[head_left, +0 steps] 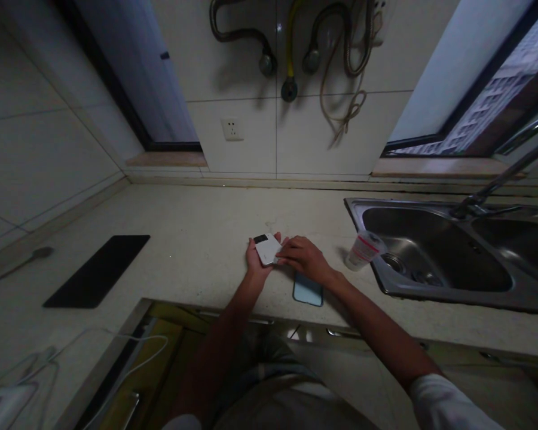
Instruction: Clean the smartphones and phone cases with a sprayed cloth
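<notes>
Over the counter, my left hand [254,263] holds a flat white device [268,249] from below and along its sides. The device is palm-sized, with a black panel at its far left corner. My right hand [305,257] reaches across to its right edge, with the fingers drawn together at the near corner. What those fingertips pinch is hidden or too small to name. Beneath my right hand a phone-like slab [308,291] with a pale blue face lies on the counter, partly covered. A clear plastic cup [362,251] with red print stands tilted-looking to the right, beside the sink.
A double steel sink [388,291] with a faucet [475,200] fills the right side. On the left lies a black mat [101,269]. A white cable [156,338] hangs over the counter's edge near a white power strip [6,406]. A wall socket [232,129] is behind.
</notes>
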The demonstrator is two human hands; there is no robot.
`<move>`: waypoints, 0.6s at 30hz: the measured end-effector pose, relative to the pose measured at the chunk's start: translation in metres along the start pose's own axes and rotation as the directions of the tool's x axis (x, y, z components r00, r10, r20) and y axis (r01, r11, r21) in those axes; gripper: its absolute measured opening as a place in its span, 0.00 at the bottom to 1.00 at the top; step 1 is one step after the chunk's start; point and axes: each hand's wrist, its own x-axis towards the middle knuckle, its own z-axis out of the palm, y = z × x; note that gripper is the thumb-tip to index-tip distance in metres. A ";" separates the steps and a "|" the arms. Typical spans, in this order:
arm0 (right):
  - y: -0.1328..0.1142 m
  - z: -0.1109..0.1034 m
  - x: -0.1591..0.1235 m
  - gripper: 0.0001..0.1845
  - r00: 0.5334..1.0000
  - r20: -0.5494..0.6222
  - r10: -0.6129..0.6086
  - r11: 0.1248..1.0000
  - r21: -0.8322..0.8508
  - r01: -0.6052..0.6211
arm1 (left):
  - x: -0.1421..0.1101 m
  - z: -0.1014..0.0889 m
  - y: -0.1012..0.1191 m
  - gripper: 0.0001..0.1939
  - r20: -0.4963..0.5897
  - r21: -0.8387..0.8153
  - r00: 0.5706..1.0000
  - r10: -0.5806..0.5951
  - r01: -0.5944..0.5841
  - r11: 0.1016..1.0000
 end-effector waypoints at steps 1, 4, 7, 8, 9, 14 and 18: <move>0.003 -0.002 0.000 0.12 1.000 -0.002 0.020 0.999 0.029 -0.020 | 0.000 0.000 0.001 0.32 -0.013 -0.011 1.000 0.012 -0.013 1.000; 0.008 -0.009 0.000 0.13 0.999 0.017 0.028 0.995 0.098 -0.029 | 0.003 -0.001 0.001 0.31 -0.021 -0.042 0.999 0.033 -0.034 0.999; 0.009 -0.018 0.000 0.13 0.997 0.074 -0.004 0.992 0.125 -0.005 | 0.005 -0.002 0.001 0.30 -0.009 -0.059 1.000 0.030 -0.030 0.998; 0.009 -0.020 0.000 0.14 0.996 0.089 -0.017 0.992 0.126 0.005 | 0.005 -0.003 0.000 0.31 -0.002 -0.057 1.000 0.023 -0.023 0.998; 0.009 -0.022 -0.001 0.14 0.994 0.101 -0.028 0.993 0.121 0.016 | 0.006 -0.003 0.000 0.32 0.003 -0.051 1.000 0.016 -0.016 0.999; 0.003 -0.020 0.000 0.13 0.992 0.117 -0.055 0.998 0.040 0.050 | 0.008 -0.001 -0.001 0.35 0.024 -0.016 1.000 -0.020 0.021 1.000; -0.003 -0.014 0.001 0.10 0.989 0.120 -0.090 0.996 -0.016 0.092 | 0.010 0.002 -0.002 0.34 0.031 -0.001 0.999 -0.037 0.037 0.999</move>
